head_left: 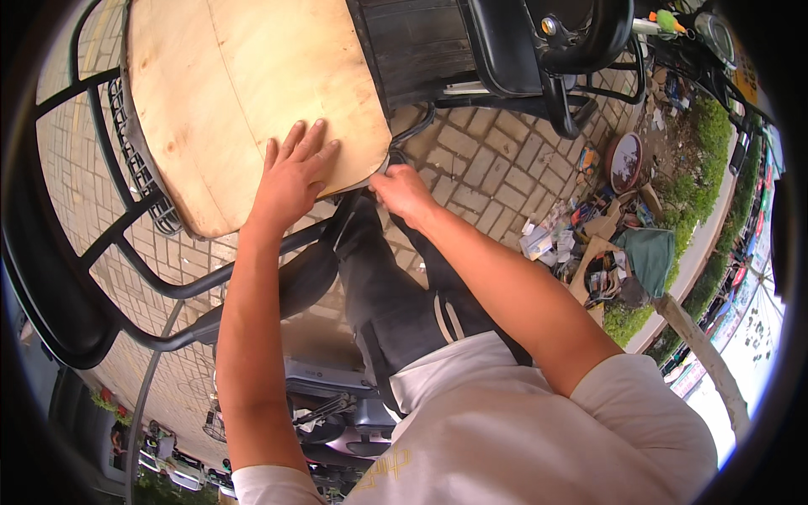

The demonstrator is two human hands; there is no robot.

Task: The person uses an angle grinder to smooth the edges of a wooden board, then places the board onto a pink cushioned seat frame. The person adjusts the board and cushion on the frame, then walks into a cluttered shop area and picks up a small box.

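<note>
A pale plywood board (244, 93) with rounded corners lies in front of me, a thin dark edging showing along its sides. Flat on its near part rests my left hand (295, 172), fingers spread and palm down. My right hand (401, 194) is closed at the board's near right corner, its fingers curled by the edge. What those fingers pinch, if anything, is too small and covered to name. Beneath the board, a black metal tube frame (168, 290) curves round to the left.
Beyond the board's right side is a black padded seat (505, 50) with a bent black armrest (593, 42). Brick paving (480, 160) runs below. To the right lie a heap of litter (589, 244), a reddish round basin (624, 160) and a green cloth (648, 257) beside a low hedge (711, 168).
</note>
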